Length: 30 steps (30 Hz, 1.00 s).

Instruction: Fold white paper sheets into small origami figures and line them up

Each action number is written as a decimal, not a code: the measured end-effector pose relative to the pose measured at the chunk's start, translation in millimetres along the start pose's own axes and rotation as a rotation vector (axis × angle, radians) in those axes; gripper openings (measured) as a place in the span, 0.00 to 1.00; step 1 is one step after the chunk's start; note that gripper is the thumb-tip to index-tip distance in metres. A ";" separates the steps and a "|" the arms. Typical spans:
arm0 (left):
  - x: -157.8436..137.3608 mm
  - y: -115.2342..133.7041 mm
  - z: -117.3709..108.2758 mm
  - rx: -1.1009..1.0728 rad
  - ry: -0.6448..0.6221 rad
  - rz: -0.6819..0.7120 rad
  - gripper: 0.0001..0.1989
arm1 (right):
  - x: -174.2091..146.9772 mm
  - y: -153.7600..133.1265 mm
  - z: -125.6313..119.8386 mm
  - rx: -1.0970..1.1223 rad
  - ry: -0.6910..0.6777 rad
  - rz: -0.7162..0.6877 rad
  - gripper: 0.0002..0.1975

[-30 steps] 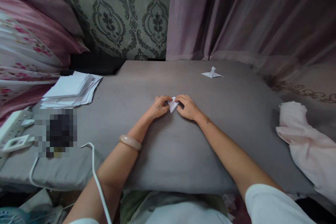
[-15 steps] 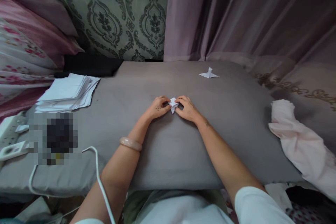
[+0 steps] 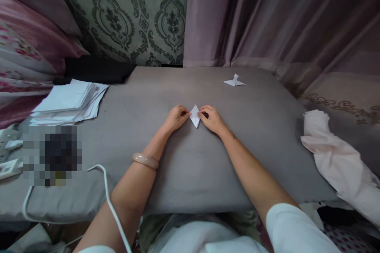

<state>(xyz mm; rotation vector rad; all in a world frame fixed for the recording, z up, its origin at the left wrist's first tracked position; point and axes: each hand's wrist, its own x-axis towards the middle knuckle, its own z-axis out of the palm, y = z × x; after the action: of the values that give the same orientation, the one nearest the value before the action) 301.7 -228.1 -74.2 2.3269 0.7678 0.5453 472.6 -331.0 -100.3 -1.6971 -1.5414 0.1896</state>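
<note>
White folded paper (image 3: 194, 117), diamond-shaped, pinched at both sides

A pale pink cloth (image 3: 338, 160) lies bunched on the right of the grey table (image 3: 166, 87) — a purple curtain (image 3: 209, 19) hangs behind, beside patterned wallpaper (image 3: 142, 23). A white cable (image 3: 110, 202) curves at near left.

The far wall (image 3: 142, 53) is papered in green with dark damask medallions (image 3: 113, 19) and is flanked on the right by mauve curtains (image 3: 212, 19). Pink floral fabric (image 3: 23, 47) is draped at the left. The table (image 3: 190, 201) is covered in grey cloth (image 3: 196, 166) and dimly lit.
</note>
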 end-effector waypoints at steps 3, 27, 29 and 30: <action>1.0 -1.9 1.8 0.010 0.016 -0.010 0.09 | 0.4 -1.6 0.0 -0.005 0.015 0.025 0.08; 3.1 -4.0 11.1 0.024 0.045 -0.044 0.05 | 7.0 -1.8 1.7 0.017 0.061 0.156 0.07; 3.3 -4.4 12.4 0.021 0.054 -0.031 0.04 | 7.7 -1.9 1.6 0.022 0.055 0.163 0.07; 3.3 -4.7 13.1 0.016 0.060 -0.025 0.03 | 8.0 -2.0 1.7 0.023 0.052 0.167 0.07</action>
<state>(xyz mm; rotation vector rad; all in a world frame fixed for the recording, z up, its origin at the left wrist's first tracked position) 309.5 -228.6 -86.2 2.3212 0.8305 0.6026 472.0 -323.3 -96.9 -1.7989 -1.3542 0.2467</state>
